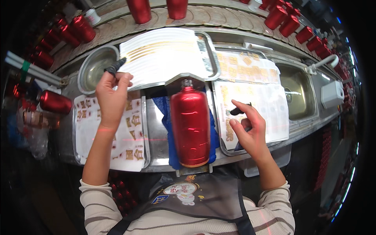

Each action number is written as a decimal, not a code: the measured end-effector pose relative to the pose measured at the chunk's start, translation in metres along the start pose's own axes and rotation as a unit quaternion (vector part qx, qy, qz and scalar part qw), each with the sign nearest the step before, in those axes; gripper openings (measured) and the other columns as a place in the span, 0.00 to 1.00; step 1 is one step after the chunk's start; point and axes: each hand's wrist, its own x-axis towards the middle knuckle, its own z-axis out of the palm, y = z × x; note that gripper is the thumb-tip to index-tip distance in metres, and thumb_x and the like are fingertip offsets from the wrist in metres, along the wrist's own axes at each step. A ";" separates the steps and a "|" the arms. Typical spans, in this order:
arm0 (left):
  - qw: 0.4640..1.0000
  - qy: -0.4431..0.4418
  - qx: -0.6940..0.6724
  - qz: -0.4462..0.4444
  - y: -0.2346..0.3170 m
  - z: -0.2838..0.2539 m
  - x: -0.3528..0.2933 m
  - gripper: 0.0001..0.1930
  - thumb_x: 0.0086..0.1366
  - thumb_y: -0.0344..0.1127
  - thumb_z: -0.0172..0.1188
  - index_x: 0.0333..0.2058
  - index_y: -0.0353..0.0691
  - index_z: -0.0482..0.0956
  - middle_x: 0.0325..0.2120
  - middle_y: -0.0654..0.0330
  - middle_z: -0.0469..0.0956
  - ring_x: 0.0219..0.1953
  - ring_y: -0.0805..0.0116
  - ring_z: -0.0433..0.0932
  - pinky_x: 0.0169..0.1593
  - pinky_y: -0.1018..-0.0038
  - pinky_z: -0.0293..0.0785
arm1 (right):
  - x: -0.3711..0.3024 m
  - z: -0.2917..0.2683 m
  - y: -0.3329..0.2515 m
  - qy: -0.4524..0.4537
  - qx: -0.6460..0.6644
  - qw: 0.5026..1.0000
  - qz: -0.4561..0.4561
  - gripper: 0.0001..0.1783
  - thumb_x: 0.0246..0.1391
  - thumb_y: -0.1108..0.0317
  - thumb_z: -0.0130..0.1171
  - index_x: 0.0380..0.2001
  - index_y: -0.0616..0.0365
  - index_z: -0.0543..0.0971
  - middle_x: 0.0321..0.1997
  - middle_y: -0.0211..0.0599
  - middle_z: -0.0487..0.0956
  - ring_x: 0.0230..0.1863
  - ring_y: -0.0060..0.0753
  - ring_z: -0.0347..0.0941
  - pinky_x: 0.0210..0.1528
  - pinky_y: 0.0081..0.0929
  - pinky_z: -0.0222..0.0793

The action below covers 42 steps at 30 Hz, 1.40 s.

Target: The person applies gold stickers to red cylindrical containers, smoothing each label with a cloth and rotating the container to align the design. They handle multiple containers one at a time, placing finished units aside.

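Observation:
A glossy red bottle (190, 127) lies lengthwise in front of me on a blue cloth (214, 141), its neck at a dark metal bracket (174, 81). My left hand (111, 92) hovers between a round metal bowl (82, 76) of liquid and a white sheet with thin gold strips (164, 68). Its index finger, in a black finger cover, stretches out apart from the thumb, holding nothing visible. To the right of the bottle, my right hand (252, 131) hangs over a white sheet of gold decals (274, 113). Thumb and black-covered fingertips are spread with nothing seen between them.
At left, a tray (147, 150) carries a sheet of gold character decals. Another decal sheet (270, 74) lies back right, beside a sink (309, 88) with a white faucet (329, 60). Red bottles (176, 8) line the slatted conveyor (211, 16) behind. A red bottle (56, 102) lies far left.

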 end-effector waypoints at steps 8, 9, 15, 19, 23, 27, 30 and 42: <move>0.999 -0.003 -0.020 -0.029 -0.010 0.014 0.002 0.07 0.65 0.25 0.61 0.41 0.35 0.78 0.29 0.65 0.79 0.30 0.79 0.75 0.41 0.81 0.70 | 0.062 -0.077 0.099 0.100 -0.189 0.976 0.035 0.16 0.48 0.71 0.63 0.43 0.59 0.82 0.36 0.45 0.81 0.36 0.45 0.78 0.42 0.33 0.73; 0.999 0.000 -0.016 -0.038 -0.011 0.012 -0.002 0.07 0.65 0.25 0.61 0.42 0.35 0.78 0.29 0.65 0.79 0.30 0.79 0.75 0.41 0.81 0.70 | 0.072 -0.089 0.110 0.110 -0.207 0.971 0.048 0.15 0.48 0.71 0.63 0.41 0.59 0.83 0.36 0.47 0.81 0.41 0.48 0.78 0.46 0.36 0.73; 0.994 0.075 0.027 -0.074 -0.014 -0.029 -0.034 0.10 0.64 0.23 0.62 0.45 0.32 0.79 0.30 0.65 0.80 0.29 0.81 0.75 0.37 0.83 0.72 | 0.123 -0.122 0.144 0.102 -0.183 0.975 0.073 0.16 0.53 0.69 0.63 0.45 0.61 0.82 0.38 0.29 0.82 0.32 0.15 0.72 0.34 0.17 0.68; 0.990 0.124 0.032 -0.066 -0.032 -0.076 -0.051 0.15 0.65 0.23 0.61 0.51 0.29 0.76 0.30 0.64 0.80 0.30 0.80 0.77 0.37 0.83 0.74 | 0.118 -0.111 0.145 0.062 -0.130 0.989 0.044 0.15 0.57 0.71 0.62 0.48 0.62 0.81 0.41 0.29 0.78 0.37 0.16 0.72 0.35 0.15 0.66; 0.973 0.163 0.105 -0.122 -0.043 -0.134 -0.079 0.15 0.61 0.23 0.64 0.47 0.32 0.78 0.28 0.64 0.81 0.28 0.81 0.76 0.37 0.84 0.73 | 0.113 -0.099 0.143 0.024 -0.133 0.990 0.047 0.16 0.60 0.66 0.61 0.51 0.59 0.80 0.45 0.30 0.80 0.37 0.14 0.70 0.37 0.13 0.62; 0.950 0.055 0.252 -0.174 -0.058 -0.150 -0.096 0.18 0.57 0.25 0.67 0.47 0.37 0.79 0.33 0.63 0.81 0.35 0.75 0.77 0.45 0.78 0.72 | 0.096 -0.096 0.121 0.019 -0.120 0.991 0.051 0.17 0.61 0.67 0.60 0.53 0.58 0.79 0.49 0.31 0.80 0.36 0.13 0.69 0.36 0.13 0.63; 0.925 -0.003 0.368 -0.096 -0.048 -0.129 -0.097 0.20 0.53 0.26 0.69 0.47 0.42 0.80 0.37 0.63 0.81 0.42 0.68 0.77 0.51 0.71 0.71 | 0.091 -0.092 0.107 0.021 -0.133 0.990 0.052 0.17 0.61 0.67 0.60 0.53 0.58 0.79 0.51 0.32 0.80 0.34 0.12 0.69 0.35 0.12 0.62; 0.937 -0.126 0.323 0.048 -0.052 -0.092 -0.089 0.17 0.51 0.31 0.68 0.41 0.41 0.78 0.30 0.60 0.74 0.41 0.59 0.73 0.56 0.64 0.61 | 0.067 -0.092 0.090 0.014 -0.141 0.989 0.034 0.17 0.61 0.69 0.60 0.53 0.58 0.80 0.51 0.29 0.80 0.32 0.09 0.69 0.31 0.10 0.60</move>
